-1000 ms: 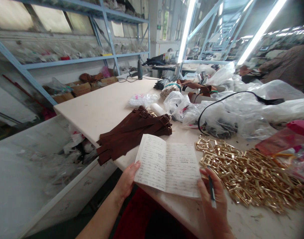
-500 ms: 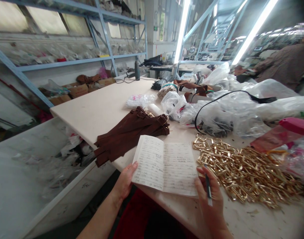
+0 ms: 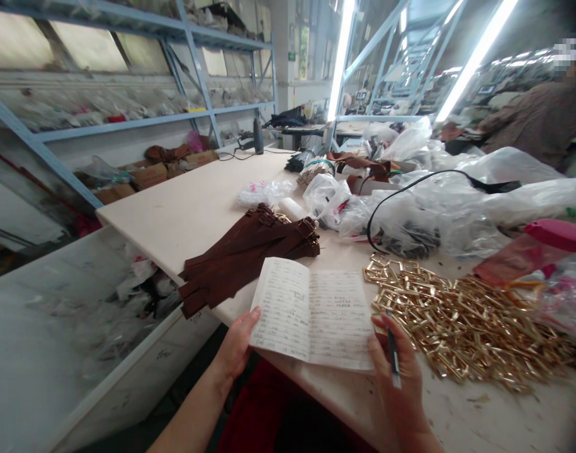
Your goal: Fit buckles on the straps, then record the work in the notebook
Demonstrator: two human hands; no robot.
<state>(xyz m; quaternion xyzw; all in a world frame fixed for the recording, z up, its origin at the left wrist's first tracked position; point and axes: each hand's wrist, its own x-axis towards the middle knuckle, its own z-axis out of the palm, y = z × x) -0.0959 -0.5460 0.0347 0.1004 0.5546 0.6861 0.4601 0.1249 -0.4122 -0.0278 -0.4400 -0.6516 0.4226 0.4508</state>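
An open notebook (image 3: 311,314) with handwritten lines on both pages is held up over the table's near edge. My left hand (image 3: 238,343) grips its left edge, the thumb on the page. At the right edge my right hand (image 3: 396,358) holds the notebook, with a dark pen (image 3: 392,346) between its fingers. Behind the notebook to the left lies a bundle of dark brown straps (image 3: 250,251). A heap of gold metal buckles (image 3: 462,321) spreads over the table just right of my right hand.
Plastic bags (image 3: 410,207) and a pink-lidded container (image 3: 528,251) cover the right part of the pale table (image 3: 165,207). A white bin (image 3: 56,333) stands at the left, below blue shelving (image 3: 127,126). A person (image 3: 537,119) is at the far right.
The view has shifted very slightly. Both hands still hold the notebook in the same way.
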